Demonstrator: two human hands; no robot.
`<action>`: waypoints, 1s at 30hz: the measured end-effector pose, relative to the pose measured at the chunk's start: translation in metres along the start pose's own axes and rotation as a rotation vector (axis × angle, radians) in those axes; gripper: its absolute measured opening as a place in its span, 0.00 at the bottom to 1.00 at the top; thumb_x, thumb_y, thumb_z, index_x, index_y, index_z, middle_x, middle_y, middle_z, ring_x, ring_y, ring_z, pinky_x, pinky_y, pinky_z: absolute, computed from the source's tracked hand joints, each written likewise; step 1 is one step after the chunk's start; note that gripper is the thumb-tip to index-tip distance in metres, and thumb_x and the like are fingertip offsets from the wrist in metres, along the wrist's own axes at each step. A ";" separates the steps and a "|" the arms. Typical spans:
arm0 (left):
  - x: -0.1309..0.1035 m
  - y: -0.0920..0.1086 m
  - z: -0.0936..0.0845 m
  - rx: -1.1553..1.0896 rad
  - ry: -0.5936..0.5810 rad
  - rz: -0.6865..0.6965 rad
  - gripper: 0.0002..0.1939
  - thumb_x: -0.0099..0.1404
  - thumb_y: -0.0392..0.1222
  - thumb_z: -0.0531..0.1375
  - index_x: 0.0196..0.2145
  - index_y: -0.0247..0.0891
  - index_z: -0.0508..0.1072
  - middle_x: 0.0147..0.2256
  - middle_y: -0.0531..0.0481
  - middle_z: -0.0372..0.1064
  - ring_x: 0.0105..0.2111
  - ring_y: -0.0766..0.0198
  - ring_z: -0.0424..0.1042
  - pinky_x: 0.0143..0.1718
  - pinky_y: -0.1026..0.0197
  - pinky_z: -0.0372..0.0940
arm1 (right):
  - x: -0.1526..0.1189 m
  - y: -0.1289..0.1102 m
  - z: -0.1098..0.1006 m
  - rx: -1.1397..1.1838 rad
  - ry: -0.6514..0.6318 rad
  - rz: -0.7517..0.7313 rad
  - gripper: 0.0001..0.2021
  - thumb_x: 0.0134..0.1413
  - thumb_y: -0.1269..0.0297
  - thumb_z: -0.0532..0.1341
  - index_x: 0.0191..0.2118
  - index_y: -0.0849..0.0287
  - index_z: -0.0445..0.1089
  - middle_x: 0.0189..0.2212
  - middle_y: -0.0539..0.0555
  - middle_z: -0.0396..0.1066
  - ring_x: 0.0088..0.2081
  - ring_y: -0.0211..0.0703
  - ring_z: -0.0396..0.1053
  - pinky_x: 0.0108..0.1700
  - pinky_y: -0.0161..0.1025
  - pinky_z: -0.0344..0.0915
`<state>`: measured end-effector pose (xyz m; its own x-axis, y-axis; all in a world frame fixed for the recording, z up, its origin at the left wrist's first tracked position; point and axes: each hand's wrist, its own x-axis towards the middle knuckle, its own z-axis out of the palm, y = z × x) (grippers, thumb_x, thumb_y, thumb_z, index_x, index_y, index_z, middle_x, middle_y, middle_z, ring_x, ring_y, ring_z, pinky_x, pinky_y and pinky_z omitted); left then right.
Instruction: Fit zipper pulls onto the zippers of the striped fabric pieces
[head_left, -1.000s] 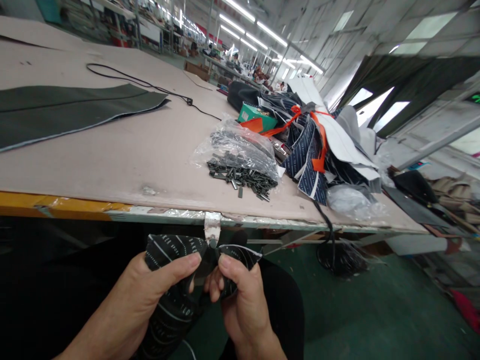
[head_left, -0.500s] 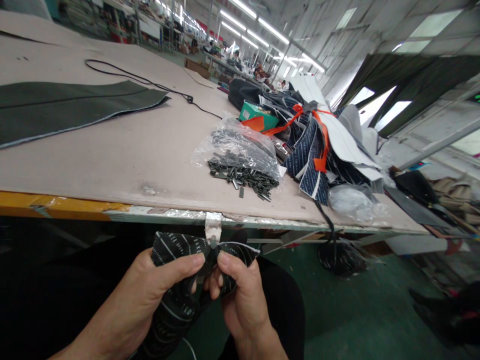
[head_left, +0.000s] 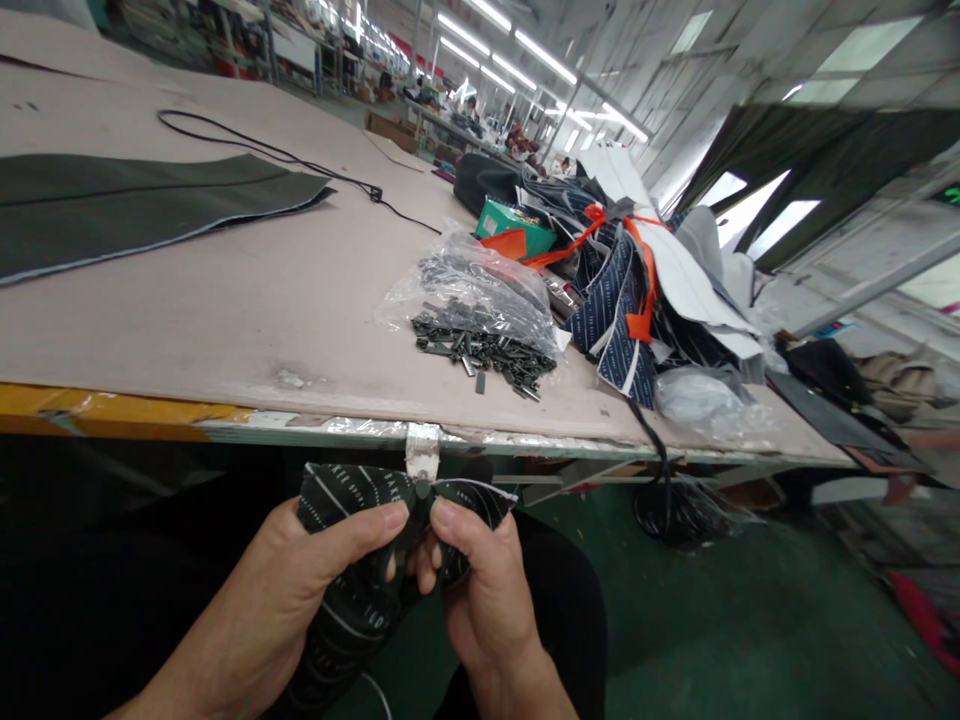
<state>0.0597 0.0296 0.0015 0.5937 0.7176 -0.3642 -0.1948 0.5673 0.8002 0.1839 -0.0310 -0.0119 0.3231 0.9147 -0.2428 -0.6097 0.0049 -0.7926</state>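
Observation:
Between my hands, just below the table edge, is a piece of black fabric (head_left: pixel 349 490) printed with white lettering and dotted lines. My left hand (head_left: pixel 322 560) is closed on its left side, thumb on top. My right hand (head_left: pixel 480 560) pinches the right side, where a pale edge shows. The fabric's middle meets a small metal bracket (head_left: pixel 423 455) fixed to the table edge, with a small dark piece (head_left: pixel 423 488) at its lower end. More of the fabric hangs below my left hand, over my dark-clothed lap.
On the table (head_left: pixel 225 320), small dark metal clips (head_left: pixel 495 355) spill from a clear plastic bag (head_left: pixel 480 275). Behind are a green box (head_left: pixel 517 228) and a heap of navy printed pieces (head_left: pixel 619 320) tied with orange strips. A dark green panel (head_left: pixel 135 210) and black cord (head_left: pixel 285 155) lie left.
The camera view has shifted slightly. Both hands keep their hold on the fabric at the bracket, with hardly any movement. A red shape now shows at the far lower right.

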 end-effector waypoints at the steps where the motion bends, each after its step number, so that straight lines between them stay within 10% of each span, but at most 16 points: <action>1: 0.000 -0.001 0.000 -0.004 -0.002 -0.006 0.13 0.57 0.50 0.71 0.22 0.40 0.81 0.21 0.50 0.78 0.25 0.59 0.77 0.32 0.62 0.71 | 0.000 0.001 0.000 0.001 -0.013 -0.004 0.17 0.49 0.59 0.69 0.16 0.61 0.70 0.13 0.49 0.65 0.17 0.35 0.62 0.22 0.32 0.57; 30: 0.004 0.014 0.006 0.017 0.057 -0.060 0.13 0.50 0.50 0.74 0.22 0.37 0.81 0.22 0.46 0.79 0.23 0.61 0.74 0.29 0.63 0.71 | -0.001 0.006 0.003 -0.026 0.102 -0.104 0.17 0.49 0.56 0.74 0.22 0.62 0.73 0.17 0.48 0.68 0.19 0.32 0.62 0.23 0.30 0.63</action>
<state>0.0643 0.0377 0.0140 0.5583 0.7044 -0.4383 -0.1462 0.6036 0.7838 0.1781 -0.0307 -0.0149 0.4564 0.8639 -0.2127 -0.5503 0.0862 -0.8305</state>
